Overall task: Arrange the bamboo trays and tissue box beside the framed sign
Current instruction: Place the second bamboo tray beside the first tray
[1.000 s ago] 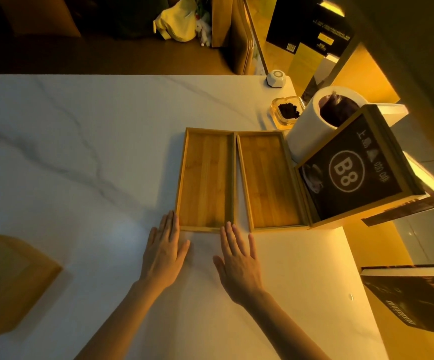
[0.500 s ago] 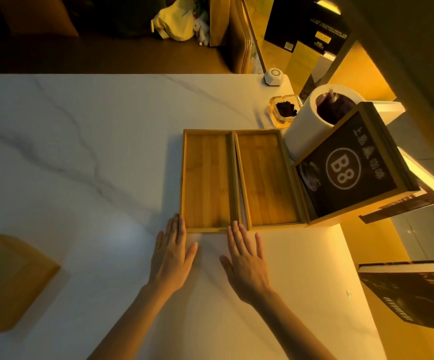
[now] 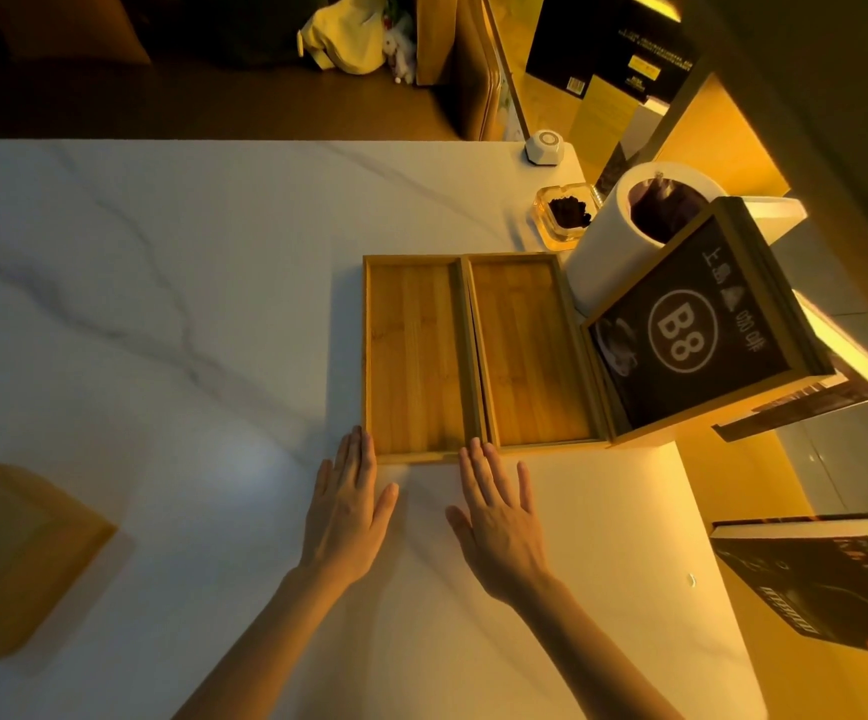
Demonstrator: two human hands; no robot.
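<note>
Two shallow rectangular bamboo trays [image 3: 478, 356] sit beside the black framed sign [image 3: 691, 330]; both flat, empty hands [image 3: 349, 506] rest apart; what looks like the wooden tissue box [image 3: 11, 558] waits far left.

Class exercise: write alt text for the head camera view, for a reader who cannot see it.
Two open hands, left hand and right hand, lie flat on a marble table, fingertips at two side-by-side bamboo trays beside a framed sign. A wooden tissue box sits far left.
</note>
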